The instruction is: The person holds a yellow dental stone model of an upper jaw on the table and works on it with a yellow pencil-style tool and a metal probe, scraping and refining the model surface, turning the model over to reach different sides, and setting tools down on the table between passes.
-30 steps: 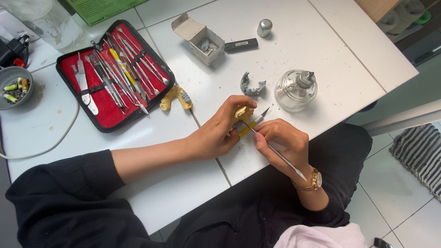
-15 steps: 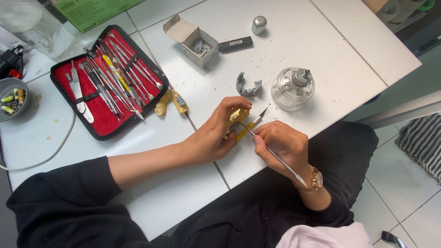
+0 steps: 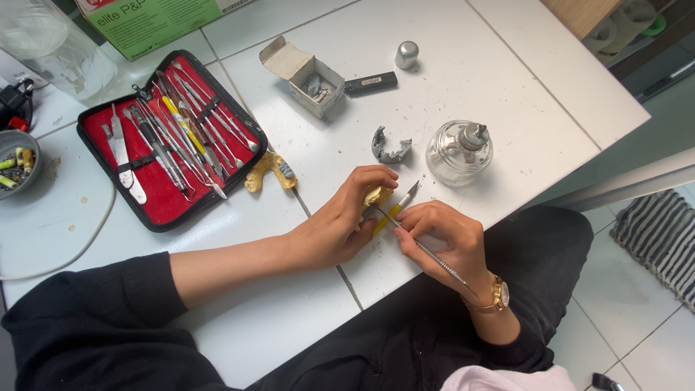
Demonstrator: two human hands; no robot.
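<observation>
The left hand (image 3: 340,228) is closed around a small yellow wax piece (image 3: 376,195), pinched between thumb and fingertips just above the white counter (image 3: 507,87) near its front edge. The right hand (image 3: 441,239) is closed in a pen grip on a thin metal carving tool (image 3: 427,252), and a yellow-handled knife (image 3: 394,208) lies between the two hands. The step in hand appears to be fine carving of the wax piece; the next move likely calls for short, light strokes with the left hand holding firm. The carving tool's long axis runs from 4 o'clock at its free end to 10 o'clock at its tip, which points into the wax piece. At 10 o'clock from the hands lies an open red tool case (image 3: 170,141), with a yellow dental cast (image 3: 269,174) just beside it. At 1 o'clock stands a glass spirit lamp (image 3: 458,150), a grey cast piece (image 3: 389,145) near it. A small cardboard box (image 3: 308,76) sits at 12 o'clock.
</observation>
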